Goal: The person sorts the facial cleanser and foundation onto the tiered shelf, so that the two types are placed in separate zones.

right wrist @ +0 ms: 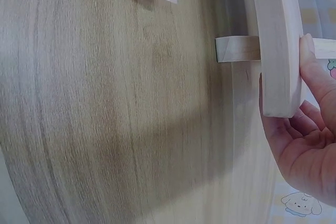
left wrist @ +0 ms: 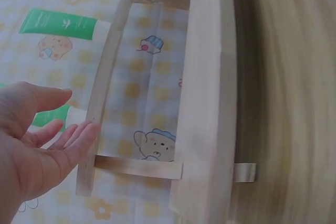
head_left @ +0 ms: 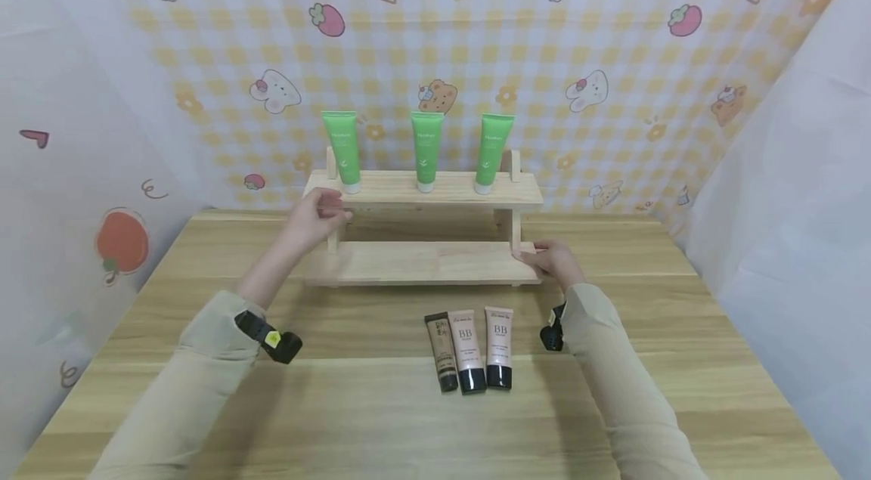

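A person works at a two-tier wooden rack at the back of a wood-grain tabletop, the right hand gripping the right end of the lower board, thumb above and fingers beneath. The left hand, half-open with fingers loosely bent, holds nothing by the upper board's left end; whether its fingertips touch wood cannot be told. Three green tubes stand caps-down on the top tier, while two pink tubes and a brown tube lie in front. The step looks to be steadying or adjusting the rack; the next move likely calls for a matching left-hand grip, keeping it level.
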{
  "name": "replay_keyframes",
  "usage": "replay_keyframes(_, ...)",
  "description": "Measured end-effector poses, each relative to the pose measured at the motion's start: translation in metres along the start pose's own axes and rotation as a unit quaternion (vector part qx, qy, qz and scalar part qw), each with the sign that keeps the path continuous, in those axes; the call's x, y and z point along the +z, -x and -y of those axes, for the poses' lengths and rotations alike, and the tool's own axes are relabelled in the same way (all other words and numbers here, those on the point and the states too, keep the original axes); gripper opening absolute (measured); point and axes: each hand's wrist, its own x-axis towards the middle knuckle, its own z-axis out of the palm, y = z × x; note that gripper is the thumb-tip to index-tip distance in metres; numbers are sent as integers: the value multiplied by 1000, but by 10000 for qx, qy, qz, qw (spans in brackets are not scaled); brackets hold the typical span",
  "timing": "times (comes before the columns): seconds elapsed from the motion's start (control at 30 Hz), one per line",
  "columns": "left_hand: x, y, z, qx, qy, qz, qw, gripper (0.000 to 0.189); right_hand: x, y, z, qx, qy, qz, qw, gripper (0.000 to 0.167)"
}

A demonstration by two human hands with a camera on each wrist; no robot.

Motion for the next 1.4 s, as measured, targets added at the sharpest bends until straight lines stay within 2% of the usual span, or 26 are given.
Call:
replay_keyframes(0.13,7,7,2,-28,-87,292,9995,52,0,1,1,-44,50,-10,10000,66)
replay_keyframes(0.37,29,18,4,153,-275,903,9954,48,-1,3,1,-54,77,45,9999,68)
replay_keyframes(0.6,55,30,8,47,-683,1480,9866,42,-1,3,2,-35,83,89,9999,67)
replay_keyframes(0.8,70,34,15,18,-916,1922,9771,42,-1,4,1,-94,29,100,9999,68)
replay_keyframes(1.1,91,43,22,-316,-650,2360,9691,54,-1,5,0,-137,155,126,9997,69)
replay_keyframes(1.4,122,52,18,-658,-422,2370,9684,62,-1,7,1,-160,27,120,9998,71)
